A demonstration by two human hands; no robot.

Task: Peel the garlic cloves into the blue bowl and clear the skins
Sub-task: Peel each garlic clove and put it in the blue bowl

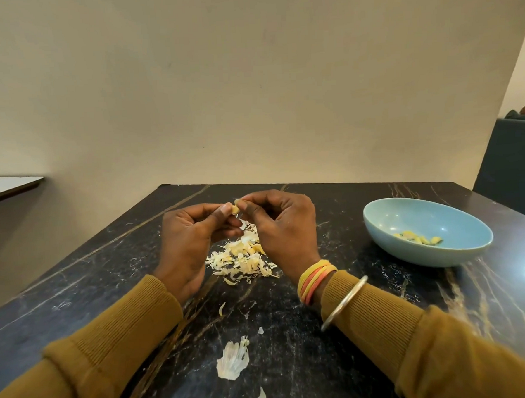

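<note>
Left grip [190,233] and right grip [282,228] both pinch one garlic clove [235,209] between thumb and fingertips, other fingers curled. Clove held above bench [106,268]. Skins pile [243,257] lies directly below grips. Blue bowl [425,257] stands right of right grip, well apart, with peeled cloves [418,239] inside.

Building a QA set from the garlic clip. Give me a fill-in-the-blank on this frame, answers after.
1. The left hand and right hand together pinch one garlic clove above a pile of ____ on the table.
2. The peeled cloves lie in the ____ bowl.
3. The bowl stands to the person's ____.
4. The silver bangle is on the ____ arm.
Missing words: skins; blue; right; right.
</note>
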